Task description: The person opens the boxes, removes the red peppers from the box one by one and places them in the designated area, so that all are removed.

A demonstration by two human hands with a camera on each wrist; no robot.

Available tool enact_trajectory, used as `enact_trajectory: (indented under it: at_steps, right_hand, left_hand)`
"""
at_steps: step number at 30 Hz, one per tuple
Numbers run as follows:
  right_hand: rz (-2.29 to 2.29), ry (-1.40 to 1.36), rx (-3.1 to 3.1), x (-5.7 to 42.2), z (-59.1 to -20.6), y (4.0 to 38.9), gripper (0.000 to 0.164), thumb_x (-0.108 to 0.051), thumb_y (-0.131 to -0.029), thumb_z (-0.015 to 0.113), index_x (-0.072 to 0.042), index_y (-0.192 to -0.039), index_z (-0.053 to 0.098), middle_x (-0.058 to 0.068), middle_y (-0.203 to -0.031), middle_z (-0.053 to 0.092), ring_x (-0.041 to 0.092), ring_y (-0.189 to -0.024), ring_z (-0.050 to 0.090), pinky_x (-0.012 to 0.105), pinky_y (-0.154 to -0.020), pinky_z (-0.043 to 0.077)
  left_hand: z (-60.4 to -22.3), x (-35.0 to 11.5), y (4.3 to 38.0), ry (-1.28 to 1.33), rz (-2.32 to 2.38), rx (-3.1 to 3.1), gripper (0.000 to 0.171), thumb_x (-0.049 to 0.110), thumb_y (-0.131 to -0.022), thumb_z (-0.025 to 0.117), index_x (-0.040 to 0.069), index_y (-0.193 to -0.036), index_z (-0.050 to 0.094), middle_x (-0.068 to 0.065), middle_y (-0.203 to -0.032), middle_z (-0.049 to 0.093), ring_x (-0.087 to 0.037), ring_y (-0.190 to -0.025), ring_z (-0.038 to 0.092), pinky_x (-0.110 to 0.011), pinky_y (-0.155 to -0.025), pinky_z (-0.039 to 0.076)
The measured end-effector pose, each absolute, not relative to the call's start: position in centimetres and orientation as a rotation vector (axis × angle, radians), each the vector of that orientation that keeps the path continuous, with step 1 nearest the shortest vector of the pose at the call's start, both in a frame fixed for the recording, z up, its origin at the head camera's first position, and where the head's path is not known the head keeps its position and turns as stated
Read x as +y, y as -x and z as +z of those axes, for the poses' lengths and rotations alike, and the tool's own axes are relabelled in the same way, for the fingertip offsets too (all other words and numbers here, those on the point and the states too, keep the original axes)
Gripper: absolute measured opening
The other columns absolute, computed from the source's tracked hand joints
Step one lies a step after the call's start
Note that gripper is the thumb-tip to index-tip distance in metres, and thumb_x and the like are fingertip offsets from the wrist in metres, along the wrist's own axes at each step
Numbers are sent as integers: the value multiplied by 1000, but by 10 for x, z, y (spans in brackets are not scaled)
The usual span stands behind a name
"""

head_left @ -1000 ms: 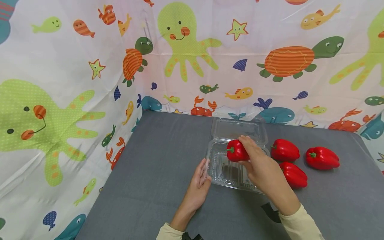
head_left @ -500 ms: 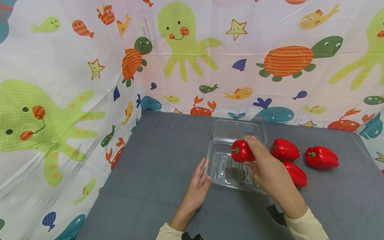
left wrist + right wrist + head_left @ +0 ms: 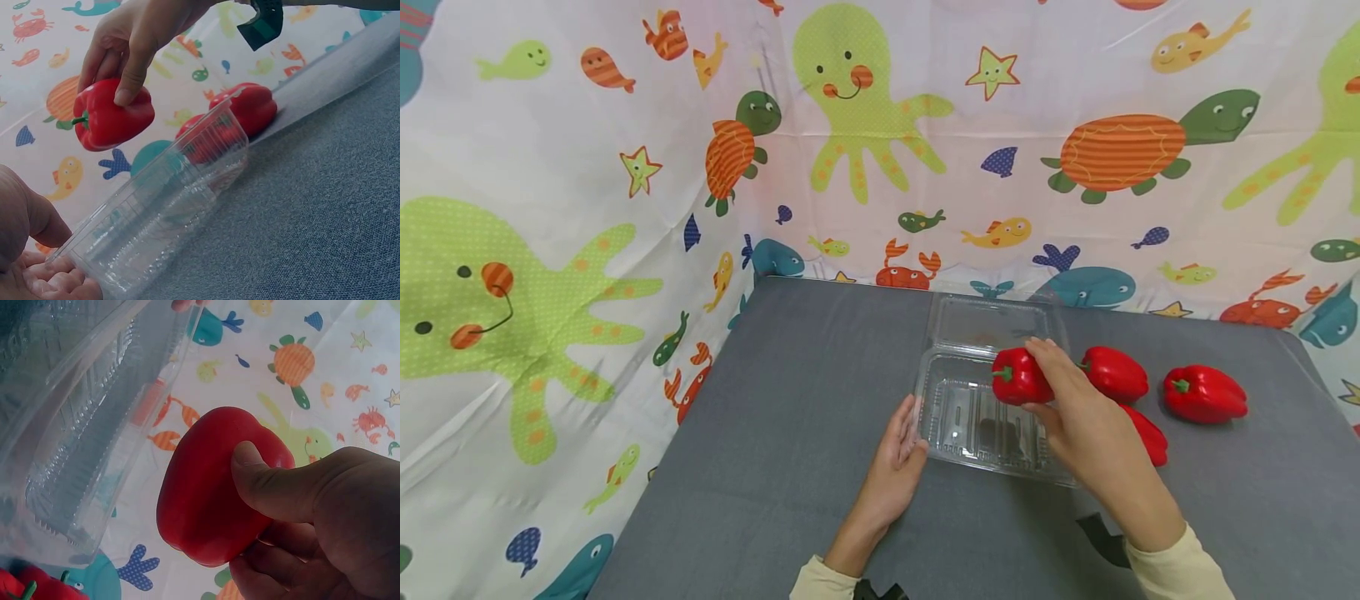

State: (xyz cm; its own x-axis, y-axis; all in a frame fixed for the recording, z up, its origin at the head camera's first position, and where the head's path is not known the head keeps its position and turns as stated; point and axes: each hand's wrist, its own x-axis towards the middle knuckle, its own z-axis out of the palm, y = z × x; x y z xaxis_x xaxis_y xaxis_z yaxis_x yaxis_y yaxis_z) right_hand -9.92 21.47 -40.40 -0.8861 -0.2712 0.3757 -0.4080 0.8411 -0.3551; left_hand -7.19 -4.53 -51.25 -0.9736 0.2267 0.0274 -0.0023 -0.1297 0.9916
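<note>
My right hand [image 3: 1093,437] grips a red bell pepper [image 3: 1021,377] above the right part of a clear plastic container [image 3: 958,421]. In the right wrist view the thumb [image 3: 269,481] presses on the pepper's side and the fingers curl beneath it. The pepper's green stem [image 3: 80,119] points left in the left wrist view, with the pepper clear above the container's rim. At the container's left wall my left hand [image 3: 887,479] holds on, its thumb [image 3: 47,222] at the rim and its fingers against the outside. The container's hinged lid [image 3: 988,321] lies back, open.
Three more red bell peppers lie on the grey cloth to the right: one by the container [image 3: 1116,375], one in front of it [image 3: 1148,437] partly behind my right hand, and one farther right [image 3: 1206,394]. A sea-animal printed curtain [image 3: 880,133] borders the table [image 3: 790,417].
My right hand has moved a little to the right with the bell pepper, covering more of the front pepper on the cloth. The left hand and the container have stayed in place.
</note>
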Motion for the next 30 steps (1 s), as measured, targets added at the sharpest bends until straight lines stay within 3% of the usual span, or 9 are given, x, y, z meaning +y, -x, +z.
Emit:
enact_trajectory:
  at_steps: [30]
  right_hand:
    - [624, -389, -2700, 251, -400, 93, 109, 2, -68, 97, -9, -162, 41, 28, -151, 54, 57, -123, 60, 72, -83, 55]
  left_hand:
    - [-511, -44, 71, -261, 2227, 1991, 69, -6, -109, 43, 5, -169, 13, -12, -176, 16, -23, -162, 14, -34, -128, 18]
